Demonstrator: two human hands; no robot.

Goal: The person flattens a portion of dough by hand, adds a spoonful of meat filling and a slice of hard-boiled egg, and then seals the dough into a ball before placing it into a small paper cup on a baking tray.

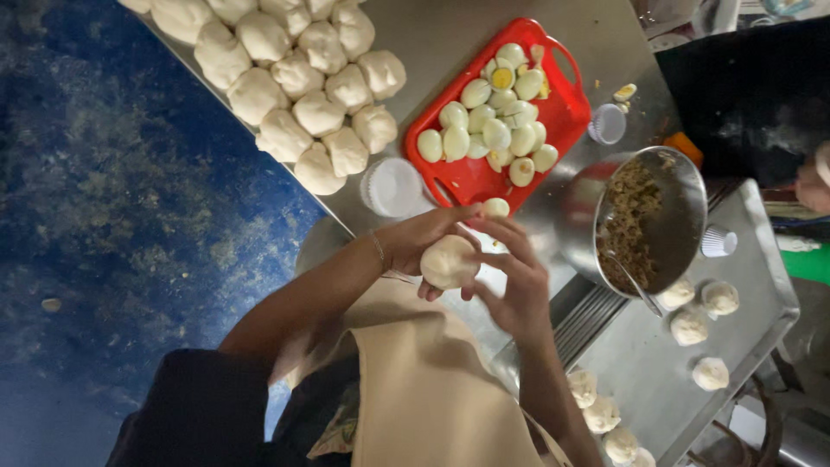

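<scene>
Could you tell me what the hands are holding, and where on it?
Both hands cup a round dough ball, fingers around its sides and underside.

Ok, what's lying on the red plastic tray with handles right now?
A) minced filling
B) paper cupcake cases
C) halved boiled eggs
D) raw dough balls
C: the red plastic tray with handles carries pale halved boiled eggs, one with its yellow yolk facing up; the raw dough balls sit apart on the steel table, and the minced filling is in the round metal bowl.
</scene>
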